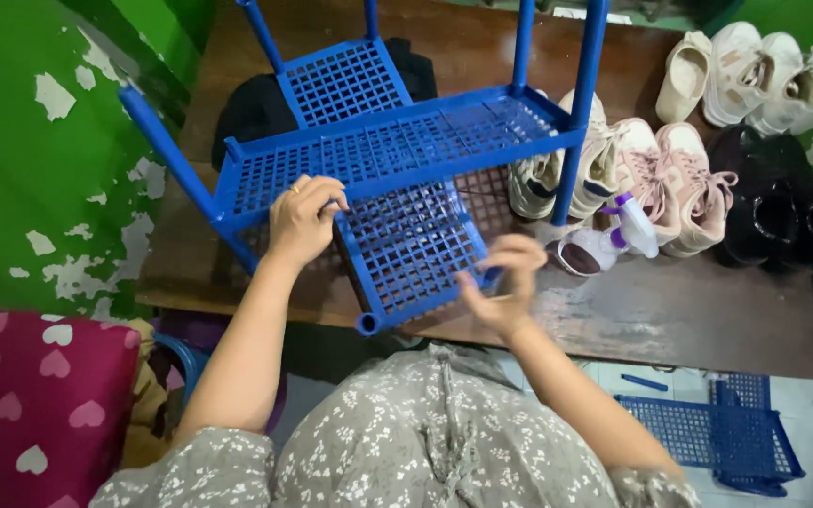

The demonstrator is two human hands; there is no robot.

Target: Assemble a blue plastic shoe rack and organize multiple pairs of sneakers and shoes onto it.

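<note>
A blue plastic rack [397, 141] of lattice shelves and round poles lies tipped on a brown wooden table [670, 310]. A loose blue lattice shelf panel [411, 249] leans against it near the front edge. My left hand [301, 218] grips the panel's upper left corner where it meets the rack. My right hand [501, 282] pinches the panel's lower right edge.
Several pairs of shoes sit on the table's right side: white sneakers [745, 75], pink sneakers [670, 179], black shoes [773, 202]. A small spray bottle [604, 240] lies beside the panel. More blue shelf panels [717, 433] lie on the floor at right. A green peeling wall [39, 150] stands at left.
</note>
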